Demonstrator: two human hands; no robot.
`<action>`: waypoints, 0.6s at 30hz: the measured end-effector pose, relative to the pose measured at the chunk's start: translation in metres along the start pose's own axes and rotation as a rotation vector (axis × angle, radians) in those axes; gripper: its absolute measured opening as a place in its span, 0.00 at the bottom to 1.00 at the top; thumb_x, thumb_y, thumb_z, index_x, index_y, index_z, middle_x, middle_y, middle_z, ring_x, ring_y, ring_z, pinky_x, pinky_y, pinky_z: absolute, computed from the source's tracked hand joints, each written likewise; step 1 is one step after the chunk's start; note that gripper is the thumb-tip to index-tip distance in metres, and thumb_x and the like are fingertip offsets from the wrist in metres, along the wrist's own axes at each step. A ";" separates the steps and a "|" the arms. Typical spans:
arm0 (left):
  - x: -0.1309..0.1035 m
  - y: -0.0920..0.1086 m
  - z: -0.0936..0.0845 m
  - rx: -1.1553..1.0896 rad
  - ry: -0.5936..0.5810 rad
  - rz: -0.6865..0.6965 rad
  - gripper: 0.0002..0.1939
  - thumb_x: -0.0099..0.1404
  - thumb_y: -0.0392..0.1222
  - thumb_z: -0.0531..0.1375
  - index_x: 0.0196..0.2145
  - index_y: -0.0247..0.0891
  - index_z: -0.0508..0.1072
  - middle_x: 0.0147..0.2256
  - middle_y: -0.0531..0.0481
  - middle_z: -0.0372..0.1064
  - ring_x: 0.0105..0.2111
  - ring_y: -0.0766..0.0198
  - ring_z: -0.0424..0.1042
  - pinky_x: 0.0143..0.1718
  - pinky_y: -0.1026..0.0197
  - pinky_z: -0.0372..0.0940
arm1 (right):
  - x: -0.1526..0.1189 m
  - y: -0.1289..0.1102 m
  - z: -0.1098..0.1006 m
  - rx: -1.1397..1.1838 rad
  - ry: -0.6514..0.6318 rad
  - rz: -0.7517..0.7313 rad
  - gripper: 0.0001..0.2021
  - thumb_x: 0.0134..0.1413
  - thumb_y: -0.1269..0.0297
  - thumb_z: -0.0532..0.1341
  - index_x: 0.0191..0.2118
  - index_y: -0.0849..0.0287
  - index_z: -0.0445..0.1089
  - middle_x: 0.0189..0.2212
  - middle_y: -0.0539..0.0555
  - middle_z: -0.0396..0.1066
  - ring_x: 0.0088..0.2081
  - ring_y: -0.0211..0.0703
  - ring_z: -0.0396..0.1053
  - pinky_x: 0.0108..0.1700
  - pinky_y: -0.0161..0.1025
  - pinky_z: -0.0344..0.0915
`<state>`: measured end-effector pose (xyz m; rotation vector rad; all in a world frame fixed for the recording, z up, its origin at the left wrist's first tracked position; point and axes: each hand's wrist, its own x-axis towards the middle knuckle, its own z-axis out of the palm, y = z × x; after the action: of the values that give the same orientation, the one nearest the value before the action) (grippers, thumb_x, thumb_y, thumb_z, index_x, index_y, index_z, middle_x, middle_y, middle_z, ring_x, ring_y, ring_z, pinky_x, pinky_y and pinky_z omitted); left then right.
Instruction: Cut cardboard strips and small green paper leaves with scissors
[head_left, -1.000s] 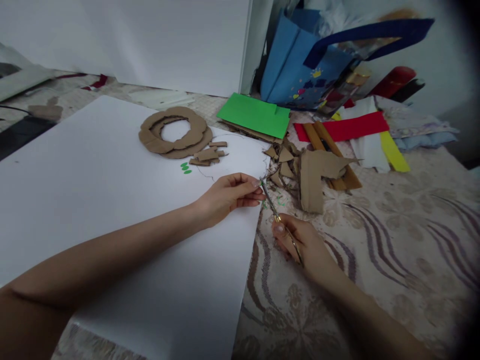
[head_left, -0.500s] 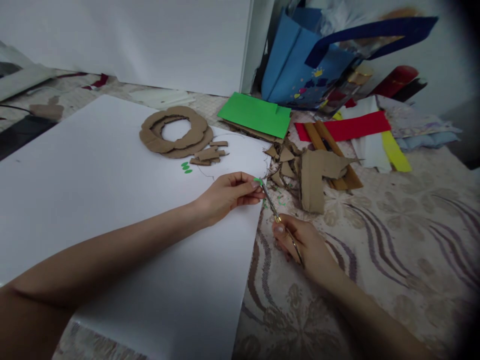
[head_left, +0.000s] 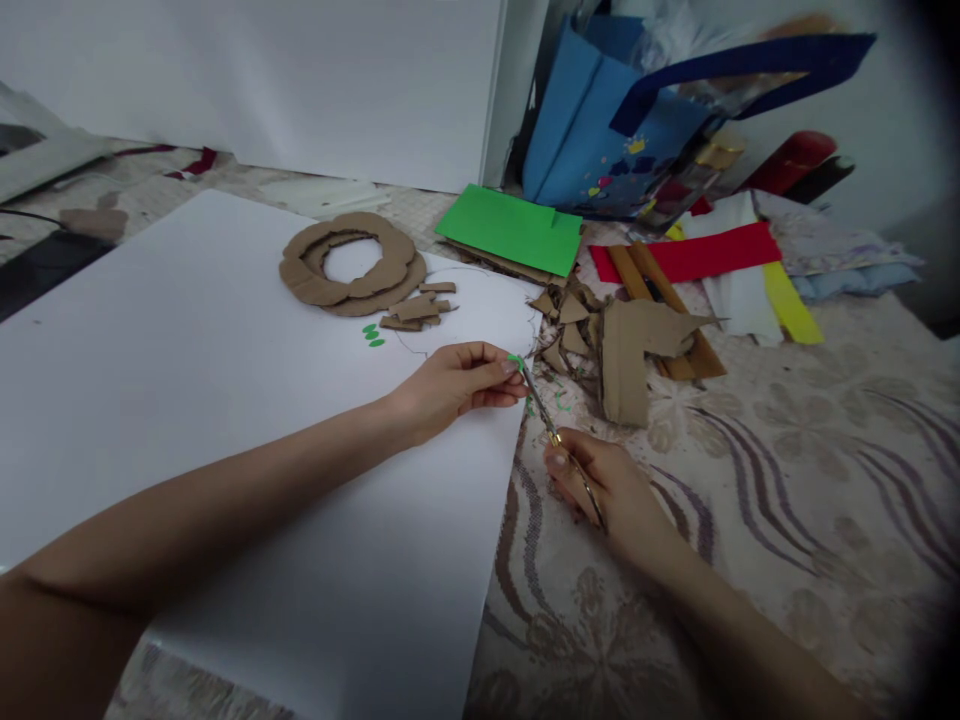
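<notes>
Between the thumb and fingers of my left hand [head_left: 476,382] is a small piece of green paper [head_left: 514,360], just above the right edge of the white board [head_left: 300,570]. My right hand [head_left: 604,485] is closed around the handles of scissors [head_left: 545,412], whose blades point up and left to touch the green piece. Several small green ovals [head_left: 373,336] lie on the board left of my left hand. Behind them rest cardboard rings with scalloped edges [head_left: 304,275] and small cardboard strips [head_left: 416,310]. Tiny green offcuts [head_left: 562,401] are scattered beside the scissors.
A green sheet [head_left: 510,228] lies on cardboard behind my hands. Cardboard scraps [head_left: 624,360] are piled to the right, near red [head_left: 720,255] and yellow strips [head_left: 791,305]. A blue bag [head_left: 585,120] stands at the back. Patterned cloth [head_left: 720,480] covers the surface.
My left hand and the green piece have shifted very slightly. The scissors and my right hand look almost the same, and nothing else has moved.
</notes>
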<state>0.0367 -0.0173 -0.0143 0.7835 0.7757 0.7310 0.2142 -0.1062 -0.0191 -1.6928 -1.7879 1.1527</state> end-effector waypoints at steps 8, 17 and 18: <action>0.003 0.004 -0.004 0.091 -0.052 -0.020 0.03 0.61 0.32 0.59 0.30 0.29 0.69 0.28 0.47 0.73 0.30 0.70 0.72 0.38 0.63 0.66 | -0.002 0.005 0.005 0.139 -0.037 -0.007 0.22 0.59 0.44 0.47 0.23 0.56 0.53 0.18 0.46 0.51 0.19 0.34 0.51 0.21 0.34 0.49; 0.003 0.005 -0.006 0.144 -0.059 -0.026 0.03 0.60 0.32 0.61 0.30 0.30 0.69 0.28 0.47 0.73 0.29 0.70 0.73 0.37 0.63 0.66 | -0.001 0.008 0.003 0.124 -0.068 0.017 0.21 0.60 0.46 0.47 0.24 0.57 0.54 0.18 0.45 0.50 0.19 0.34 0.50 0.20 0.35 0.49; 0.003 0.005 -0.006 0.149 -0.059 -0.028 0.03 0.60 0.32 0.61 0.29 0.30 0.69 0.28 0.47 0.73 0.29 0.70 0.73 0.37 0.63 0.66 | -0.001 0.007 0.003 0.118 -0.070 0.015 0.21 0.60 0.46 0.47 0.24 0.57 0.54 0.18 0.45 0.50 0.19 0.34 0.50 0.20 0.35 0.49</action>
<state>0.0315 -0.0105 -0.0139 0.9230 0.7925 0.6277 0.2164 -0.1085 -0.0258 -1.6190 -1.7151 1.3122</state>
